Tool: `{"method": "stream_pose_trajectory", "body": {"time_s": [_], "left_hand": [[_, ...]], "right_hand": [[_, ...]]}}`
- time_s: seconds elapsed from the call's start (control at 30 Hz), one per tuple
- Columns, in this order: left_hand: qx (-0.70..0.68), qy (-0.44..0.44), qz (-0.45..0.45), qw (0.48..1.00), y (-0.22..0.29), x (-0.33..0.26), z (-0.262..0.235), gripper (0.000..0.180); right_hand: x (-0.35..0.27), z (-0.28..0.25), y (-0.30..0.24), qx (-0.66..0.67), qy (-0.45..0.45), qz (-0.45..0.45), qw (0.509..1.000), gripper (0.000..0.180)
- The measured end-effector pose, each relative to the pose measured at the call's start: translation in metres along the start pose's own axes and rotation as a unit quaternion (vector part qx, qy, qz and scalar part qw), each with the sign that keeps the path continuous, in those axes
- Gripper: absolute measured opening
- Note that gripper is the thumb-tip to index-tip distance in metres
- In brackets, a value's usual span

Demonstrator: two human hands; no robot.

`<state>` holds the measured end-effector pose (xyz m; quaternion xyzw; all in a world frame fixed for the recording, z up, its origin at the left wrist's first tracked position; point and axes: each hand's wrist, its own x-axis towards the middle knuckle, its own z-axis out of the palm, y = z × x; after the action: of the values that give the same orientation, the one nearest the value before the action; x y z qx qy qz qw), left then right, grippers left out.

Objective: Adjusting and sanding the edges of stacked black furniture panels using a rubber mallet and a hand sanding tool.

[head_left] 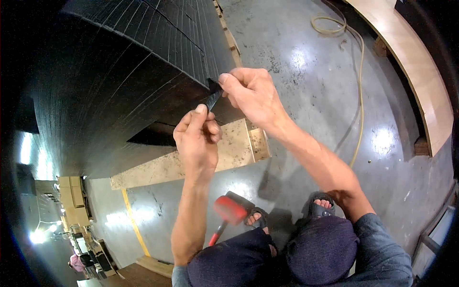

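Note:
A thin dark strip (213,99) stretches between my two hands, close to the corner of a tall stack of black sheets (143,71). My left hand (196,136) pinches its lower end between thumb and fingers. At the upper end, right beside the stack's corner, my right hand (251,93) is closed on the strip with thumb and fingertips. Whether the strip is loose or joined to the stack is hidden behind my fingers. Below the hands, a dark triangular flap or gap (155,134) shows in the stack's side.
The stack rests on a speckled wooden beam (210,153). A red-headed mallet (229,210) is by my feet. A yellowish hose (361,95) runs over the grey floor (306,115). Curved pale board (411,57) lies at right on wooden blocks. Far left, a person (76,262) is near shelving.

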<state>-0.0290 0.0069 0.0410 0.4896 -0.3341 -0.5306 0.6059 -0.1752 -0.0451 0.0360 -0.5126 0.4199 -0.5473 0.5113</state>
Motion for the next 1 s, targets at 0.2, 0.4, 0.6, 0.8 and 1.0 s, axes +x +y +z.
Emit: {"method": "stream_pose_trajectory", "body": {"time_s": [0.2,0.4,0.6,0.8,1.0], "left_hand": [[0.018,-0.025,0.097,0.995,0.0,0.004,-0.002,0.027],[0.028,0.005,-0.031,0.999,-0.045,0.007,-0.018,0.023],[0.023,-0.018,0.043,0.999,-0.029,0.004,-0.018,0.024],[0.04,-0.037,0.084,0.995,-0.012,0.021,-0.011,0.025],[0.102,0.039,-0.135,0.985,-0.091,0.023,-0.043,0.021]], "right_hand": [[0.007,0.002,-0.012,-0.032,0.004,-0.099,0.995,0.036],[-0.006,-0.005,0.053,-0.051,0.021,-0.058,0.997,0.038],[-0.01,-0.006,0.026,-0.017,0.002,-0.058,0.998,0.038],[0.007,0.0,0.012,-0.038,0.008,-0.137,0.99,0.035],[-0.018,-0.013,0.131,-0.016,-0.02,0.054,0.998,0.04]]}}
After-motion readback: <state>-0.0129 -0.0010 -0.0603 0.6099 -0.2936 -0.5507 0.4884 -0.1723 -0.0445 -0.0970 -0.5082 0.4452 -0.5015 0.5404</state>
